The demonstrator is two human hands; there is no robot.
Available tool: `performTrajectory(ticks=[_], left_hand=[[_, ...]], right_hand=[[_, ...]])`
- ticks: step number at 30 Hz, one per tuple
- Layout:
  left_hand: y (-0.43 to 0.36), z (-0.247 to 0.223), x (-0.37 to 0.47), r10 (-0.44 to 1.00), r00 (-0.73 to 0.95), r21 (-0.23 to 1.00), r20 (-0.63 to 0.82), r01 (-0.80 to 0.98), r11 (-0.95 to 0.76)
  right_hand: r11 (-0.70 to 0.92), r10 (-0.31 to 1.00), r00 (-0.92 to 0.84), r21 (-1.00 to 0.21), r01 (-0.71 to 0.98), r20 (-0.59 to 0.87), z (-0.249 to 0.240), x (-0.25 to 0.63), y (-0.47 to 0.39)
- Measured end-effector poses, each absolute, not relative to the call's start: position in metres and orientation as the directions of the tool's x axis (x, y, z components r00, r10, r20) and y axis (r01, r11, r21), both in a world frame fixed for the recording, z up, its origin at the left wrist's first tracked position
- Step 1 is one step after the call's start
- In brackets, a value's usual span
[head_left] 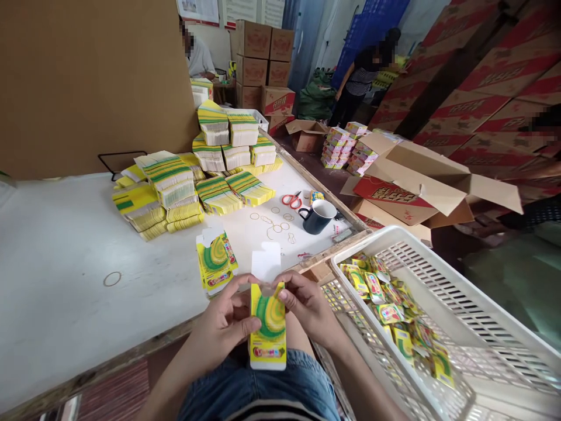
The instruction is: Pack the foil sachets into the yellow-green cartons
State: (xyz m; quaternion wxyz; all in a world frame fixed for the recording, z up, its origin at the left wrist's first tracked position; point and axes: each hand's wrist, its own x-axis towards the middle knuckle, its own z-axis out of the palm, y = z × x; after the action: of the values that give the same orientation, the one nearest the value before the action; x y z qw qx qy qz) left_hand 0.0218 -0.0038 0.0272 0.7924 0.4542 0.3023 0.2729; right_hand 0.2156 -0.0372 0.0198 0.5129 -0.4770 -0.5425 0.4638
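Observation:
A yellow and green printed carton (268,327) with a raised white flap stands between my two hands, above my lap. My left hand (230,318) grips its left side, thumb across the front and index finger near the top opening. At the upper right edge, my right hand (307,301) pinches the carton by the flap. Just beyond my left hand, several flat cartons (214,260) of the same print lie in a small pile on the white table (87,245). Whether anything is inside the held carton cannot be seen.
Bundled carton stacks (175,181) cover the table's far side. Red-handled scissors (292,200), a dark mug (319,216) and rubber bands (284,226) lie near the right edge. To the right, a white plastic basket (421,257) contains filled small packs. Open cardboard boxes (421,169) and two people stand beyond.

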Motion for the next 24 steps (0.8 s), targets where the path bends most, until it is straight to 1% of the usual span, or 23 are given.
performTrajectory(ticks=[3, 7, 8, 11, 12, 13, 15, 17, 18, 21, 24], left_hand=[[-0.006, 0.023, 0.026, 0.688, 0.695, 0.861, -0.208, -0.203, 0.466], [-0.009, 0.02, 0.031, 0.736, 0.646, 0.872, -0.203, -0.223, 0.436], [-0.008, 0.02, 0.032, 0.739, 0.642, 0.88, -0.204, -0.211, 0.426], [-0.006, 0.019, 0.034, 0.764, 0.616, 0.925, -0.193, -0.145, 0.351], [-0.005, 0.018, 0.035, 0.782, 0.597, 0.943, -0.181, -0.121, 0.311], [-0.004, 0.018, 0.036, 0.8, 0.577, 0.958, -0.168, -0.097, 0.271], [-0.003, 0.017, 0.04, 0.825, 0.545, 0.977, -0.149, -0.05, 0.209], [-0.004, 0.018, 0.043, 0.819, 0.554, 0.98, -0.15, -0.025, 0.197], [-0.004, 0.018, 0.044, 0.804, 0.574, 0.978, -0.157, -0.023, 0.207], [-0.005, 0.018, 0.045, 0.758, 0.631, 0.97, -0.163, -0.037, 0.239], [-0.005, 0.018, 0.044, 0.764, 0.624, 0.971, -0.162, -0.036, 0.236]], right_hand=[[0.167, 0.986, 0.004, -0.98, 0.112, 0.168, 0.02, 0.216, -0.035], [0.19, 0.971, 0.133, -0.978, 0.087, 0.2, 0.015, 0.213, -0.033], [0.201, 0.966, 0.145, -0.974, 0.108, 0.215, 0.014, 0.214, -0.033], [0.28, 0.945, 0.096, -0.927, 0.251, 0.312, 0.019, 0.221, -0.033], [0.291, 0.945, 0.067, -0.915, 0.281, 0.321, 0.021, 0.224, -0.034], [0.278, 0.953, 0.036, -0.915, 0.292, 0.301, 0.024, 0.227, -0.035], [0.178, 0.983, -0.015, -0.939, 0.294, 0.182, 0.027, 0.231, -0.037], [0.052, 0.999, -0.019, -0.94, 0.338, 0.048, 0.027, 0.232, -0.038], [0.01, 1.0, 0.003, -0.926, 0.377, 0.012, 0.026, 0.232, -0.038], [-0.032, 0.998, 0.063, -0.874, 0.485, -0.001, 0.022, 0.228, -0.037], [-0.041, 0.998, 0.067, -0.843, 0.537, -0.006, 0.018, 0.222, -0.034]])
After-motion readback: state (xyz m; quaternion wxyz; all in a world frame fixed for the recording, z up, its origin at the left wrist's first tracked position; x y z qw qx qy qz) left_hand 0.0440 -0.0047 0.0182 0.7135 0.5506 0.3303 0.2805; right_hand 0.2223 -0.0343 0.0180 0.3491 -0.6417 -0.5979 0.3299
